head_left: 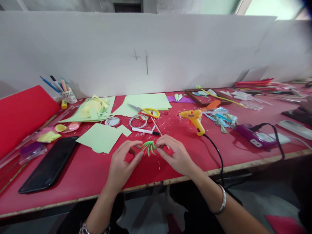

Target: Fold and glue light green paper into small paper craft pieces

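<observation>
A small piece of green paper cut into curling strips [149, 147] is held above the red tabletop, close to its front edge. My left hand [125, 160] pinches its left end between thumb and fingers. On the other side, my right hand [175, 154] pinches the right end the same way. Just beyond my hands lie a black-and-white marker [145, 131], a thin stick [156, 126] and a roll of clear tape [138, 121]. Yellow-handled scissors [146, 111] rest behind the tape. To the right, a yellow hot glue gun [193, 120] lies on its side.
A black phone [50, 164] and light green paper sheets [99, 137] are on the left. A cup of pens [68, 95] stands against the white board [156, 53]. At right are a purple power strip [255, 136], a brown tray [225, 102] and the glue gun's black cord [216, 150].
</observation>
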Action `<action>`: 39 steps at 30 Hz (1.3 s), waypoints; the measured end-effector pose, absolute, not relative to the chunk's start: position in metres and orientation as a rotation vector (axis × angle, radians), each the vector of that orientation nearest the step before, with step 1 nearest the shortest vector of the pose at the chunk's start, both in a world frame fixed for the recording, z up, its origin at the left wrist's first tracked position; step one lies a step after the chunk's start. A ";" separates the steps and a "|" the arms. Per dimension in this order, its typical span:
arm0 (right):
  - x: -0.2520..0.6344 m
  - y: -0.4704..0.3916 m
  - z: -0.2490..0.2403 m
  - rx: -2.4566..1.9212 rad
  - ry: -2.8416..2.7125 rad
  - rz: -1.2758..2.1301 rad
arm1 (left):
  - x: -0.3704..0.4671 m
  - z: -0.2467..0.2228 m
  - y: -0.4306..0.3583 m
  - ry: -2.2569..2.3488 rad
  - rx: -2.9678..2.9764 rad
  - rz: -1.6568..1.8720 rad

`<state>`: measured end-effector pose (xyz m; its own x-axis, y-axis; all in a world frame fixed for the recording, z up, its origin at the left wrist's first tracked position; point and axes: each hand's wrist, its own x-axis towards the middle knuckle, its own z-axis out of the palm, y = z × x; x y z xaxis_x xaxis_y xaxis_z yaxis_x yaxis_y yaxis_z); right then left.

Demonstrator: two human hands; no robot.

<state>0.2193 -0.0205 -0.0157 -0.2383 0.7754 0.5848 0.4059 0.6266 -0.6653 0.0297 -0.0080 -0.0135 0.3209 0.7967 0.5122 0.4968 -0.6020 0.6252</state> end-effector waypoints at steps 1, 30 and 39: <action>0.219 -0.021 -0.016 -0.946 -1.864 0.471 | 0.029 -0.014 -0.008 1.156 2.233 1.178; 0.204 -0.025 -0.027 -1.103 -1.629 0.594 | 0.041 -0.028 -0.015 1.236 2.970 1.423; 0.205 -0.026 -0.027 -1.082 -1.666 0.627 | 0.038 -0.027 -0.012 1.290 2.788 1.406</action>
<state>0.2046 -0.0262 -0.0268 -0.0881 0.8814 0.4641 0.3562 0.4630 -0.8117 0.0383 -0.0115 -0.0275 0.3708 0.5237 0.7670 0.7188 -0.6848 0.1201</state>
